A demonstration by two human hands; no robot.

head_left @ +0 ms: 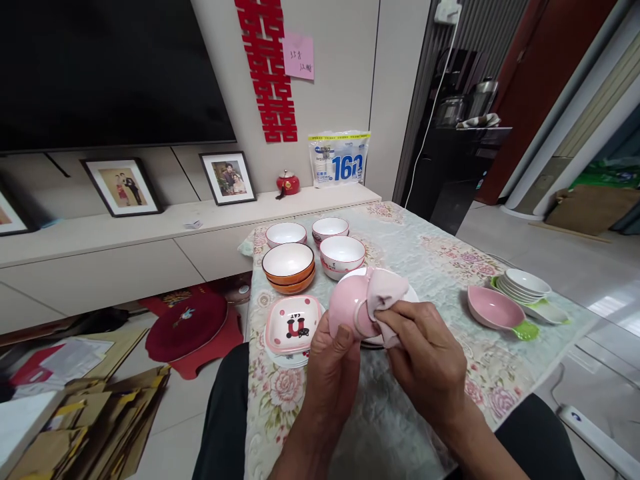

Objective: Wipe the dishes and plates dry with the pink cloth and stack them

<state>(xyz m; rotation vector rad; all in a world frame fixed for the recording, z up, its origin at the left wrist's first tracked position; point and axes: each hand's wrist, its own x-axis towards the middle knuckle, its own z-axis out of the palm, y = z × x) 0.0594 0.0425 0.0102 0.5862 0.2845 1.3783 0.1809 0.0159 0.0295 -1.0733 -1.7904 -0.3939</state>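
Above the table I hold a small pink bowl [344, 300] with its underside and foot ring turned towards me. My left hand [331, 360] grips the bowl's near left edge, thumb on the outside. In my right hand [431, 353] is a pale pink cloth [387, 288], bunched and pressed against the bowl's right side. Beneath them lies a stack of white plates [413, 295], mostly hidden. Left of the bowl sits a square pink-rimmed dish [295, 308] with a cat print, on top of other plates. Orange bowls [290, 277] are stacked just behind it.
More white bowls with pink rims [342, 252] stand at the back of the flowered tablecloth [285, 413]. On the right are a pink leaf-handled dish [493, 308] and stacked green-handled dishes [527, 283]. A red stool [193, 327] and flattened cardboard [100, 427] are on the floor left.
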